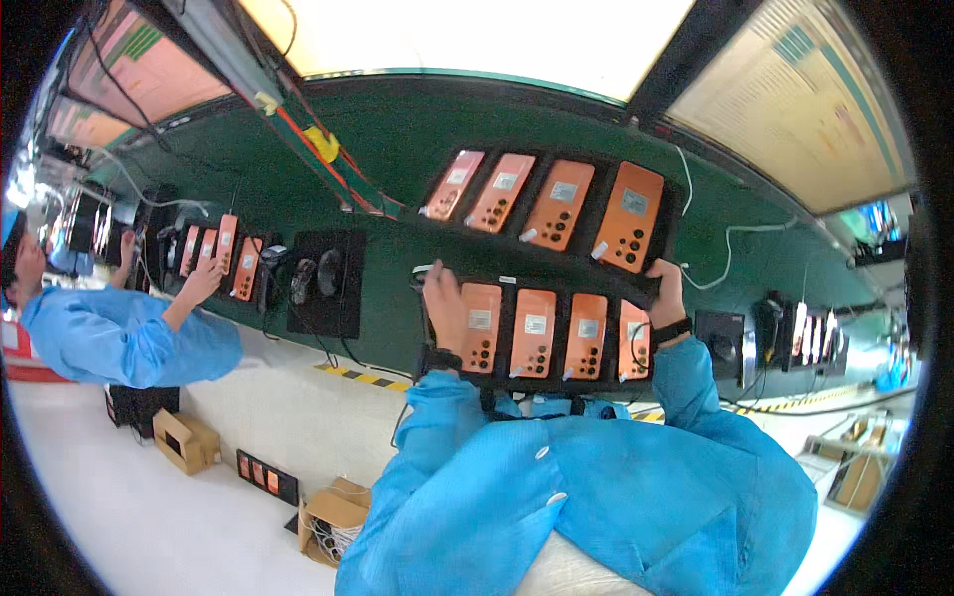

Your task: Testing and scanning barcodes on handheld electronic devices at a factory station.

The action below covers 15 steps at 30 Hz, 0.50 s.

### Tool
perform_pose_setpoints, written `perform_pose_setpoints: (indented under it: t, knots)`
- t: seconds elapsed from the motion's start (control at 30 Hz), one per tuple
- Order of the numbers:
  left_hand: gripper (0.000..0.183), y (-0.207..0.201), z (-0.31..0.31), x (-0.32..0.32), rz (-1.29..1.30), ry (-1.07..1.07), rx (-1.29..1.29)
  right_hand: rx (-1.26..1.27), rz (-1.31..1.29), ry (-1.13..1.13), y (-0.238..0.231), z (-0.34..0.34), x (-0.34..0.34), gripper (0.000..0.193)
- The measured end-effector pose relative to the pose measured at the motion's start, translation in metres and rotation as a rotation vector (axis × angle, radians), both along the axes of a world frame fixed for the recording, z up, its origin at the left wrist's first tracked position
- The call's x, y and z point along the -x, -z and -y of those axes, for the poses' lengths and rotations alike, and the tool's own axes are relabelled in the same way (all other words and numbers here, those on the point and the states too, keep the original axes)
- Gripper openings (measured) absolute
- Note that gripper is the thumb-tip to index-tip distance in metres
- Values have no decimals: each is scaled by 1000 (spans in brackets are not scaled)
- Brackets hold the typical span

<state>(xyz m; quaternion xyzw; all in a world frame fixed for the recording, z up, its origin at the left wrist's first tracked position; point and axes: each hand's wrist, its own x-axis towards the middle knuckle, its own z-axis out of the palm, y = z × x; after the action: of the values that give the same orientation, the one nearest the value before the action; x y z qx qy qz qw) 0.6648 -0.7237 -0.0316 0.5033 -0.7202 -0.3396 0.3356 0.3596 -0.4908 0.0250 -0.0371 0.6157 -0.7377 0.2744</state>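
Observation:
Close in front of my body is a black tray (504, 328) with several orange phones, back up, each with a white label and dark camera lenses. My left hand (446, 306) is closed at its left end, with the fingertips beside a small black-and-white item (421, 270) whose kind I cannot make out. At the right end, my right hand (668, 290) grips the dark tray edge, where the two trays' corners come close together. Just beyond lies a second black tray (512, 241), tilted in view, holding several more orange phones (562, 206).
Lit screens (467, 35) line the far side of the green bench (388, 129). A black mat (348, 298) with dark devices lies left. Further left, a co-worker in blue (129, 333) handles orange phones. Cardboard boxes (186, 442) stand on the floor; a white cable (730, 248) lies right.

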Motion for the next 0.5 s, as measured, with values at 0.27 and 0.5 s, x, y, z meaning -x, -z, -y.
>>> perform_pose_setpoints:
  t: [0.27, 0.5]
  knots:
    - [58, -62, 22, -63, -1247, -115, -1181, 23, 125, 45, -26, -158, -42, 6]
    - [63, -88, -34, -97, -97, 221, -771, -405, 176, -170, -50, -158, -67, 50]
